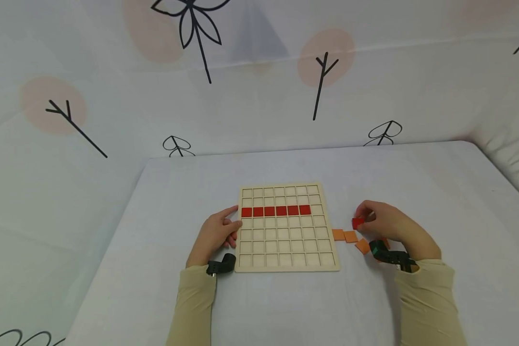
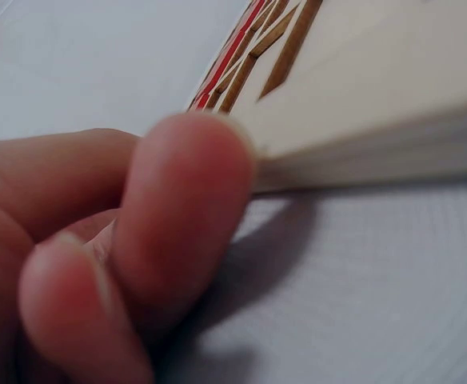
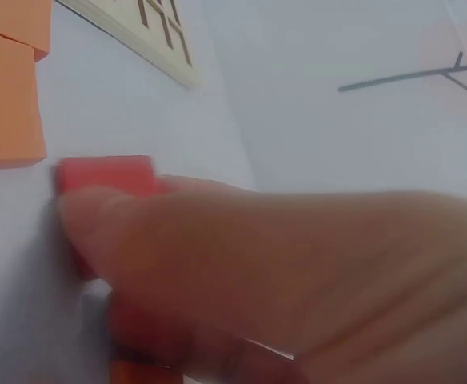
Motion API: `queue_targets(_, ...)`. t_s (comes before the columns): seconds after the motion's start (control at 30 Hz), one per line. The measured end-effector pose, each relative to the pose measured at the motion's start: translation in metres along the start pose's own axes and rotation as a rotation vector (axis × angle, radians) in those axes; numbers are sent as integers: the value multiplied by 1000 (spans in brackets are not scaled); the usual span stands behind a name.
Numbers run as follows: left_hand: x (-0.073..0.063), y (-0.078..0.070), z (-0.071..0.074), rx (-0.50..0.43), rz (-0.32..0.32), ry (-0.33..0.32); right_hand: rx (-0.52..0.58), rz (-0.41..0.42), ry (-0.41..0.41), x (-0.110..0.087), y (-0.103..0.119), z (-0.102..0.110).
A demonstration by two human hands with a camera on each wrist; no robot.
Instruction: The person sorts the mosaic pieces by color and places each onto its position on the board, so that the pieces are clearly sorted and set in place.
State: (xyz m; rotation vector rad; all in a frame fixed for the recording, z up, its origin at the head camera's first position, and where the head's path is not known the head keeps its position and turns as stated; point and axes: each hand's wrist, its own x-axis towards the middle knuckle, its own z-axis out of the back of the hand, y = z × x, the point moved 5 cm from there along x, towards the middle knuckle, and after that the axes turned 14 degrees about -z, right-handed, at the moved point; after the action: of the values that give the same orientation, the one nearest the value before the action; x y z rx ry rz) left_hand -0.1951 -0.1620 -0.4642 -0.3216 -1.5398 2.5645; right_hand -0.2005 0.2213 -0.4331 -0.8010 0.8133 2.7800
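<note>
A pale wooden grid board (image 1: pixel 285 264) lies on the table, with a row of several red square tiles (image 1: pixel 270 211) in one of its upper rows. My left hand (image 1: pixel 214 233) rests on the table at the board's left side, its fingertips (image 2: pixel 189 160) right at the edge. To the right of the board, my right hand (image 1: pixel 385 222) pinches a red tile (image 3: pixel 109 172) between thumb and fingers. Several orange tiles (image 1: pixel 351 236) lie around and below that hand, some of them partly hidden by it and the wrist camera.
A white cloth covers the table (image 1: pixel 285 312). Behind it hangs a pale patterned cloth (image 1: pixel 259 96) with black plant drawings. Dark cameras are strapped to both wrists. One orange tile (image 1: pixel 338 234) sits right against the board's right edge.
</note>
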Motion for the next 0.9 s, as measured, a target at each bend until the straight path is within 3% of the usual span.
queue_targets(0.43, 0, 2, 0, 4, 3, 2, -62, 73, -165, 2, 9, 6)
queue_targets(0.9, 0, 0, 0, 4, -8, 1, -32, 48, -188, 5, 16, 3)
